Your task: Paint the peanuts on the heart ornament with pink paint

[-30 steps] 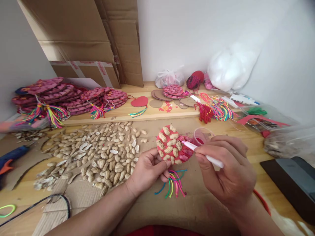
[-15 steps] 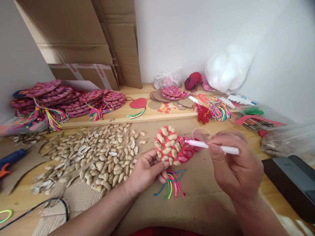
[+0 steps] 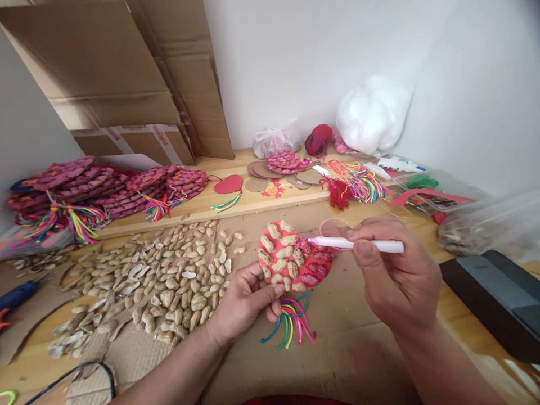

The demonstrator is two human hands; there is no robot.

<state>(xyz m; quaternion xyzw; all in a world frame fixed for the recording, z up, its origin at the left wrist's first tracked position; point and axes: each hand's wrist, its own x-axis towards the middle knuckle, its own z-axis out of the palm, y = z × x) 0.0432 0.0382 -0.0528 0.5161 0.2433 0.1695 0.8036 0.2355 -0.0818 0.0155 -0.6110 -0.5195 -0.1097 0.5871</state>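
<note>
My left hand (image 3: 248, 298) is closed on the lower left edge of a round red disc (image 3: 286, 226) with peanut shells fixed to its face. Shells on the disc's right side are painted pink; those on the left keep their natural tan. Colourful tassel strings (image 3: 295, 323) hang below the disc. In my right hand (image 3: 394, 275) is a white-handled paintbrush (image 3: 337, 242), pinched between thumb and fingers. Its pink tip is at the painted shells near the disc's upper middle. Behind the brush stands a clear plastic cup (image 3: 333, 223), partly hidden.
Loose peanuts (image 3: 181, 281) spread over cardboard at left, near a blue glue gun (image 3: 19, 295). Stacked pink discs (image 3: 76, 180) and a red heart (image 3: 228, 184) lie on the raised shelf. A black and grey device (image 3: 493, 306) sits at right.
The brush tip has moved slightly left over the shells. The whole scene has shifted a little left as the head view turned. Both hands keep their holds.
</note>
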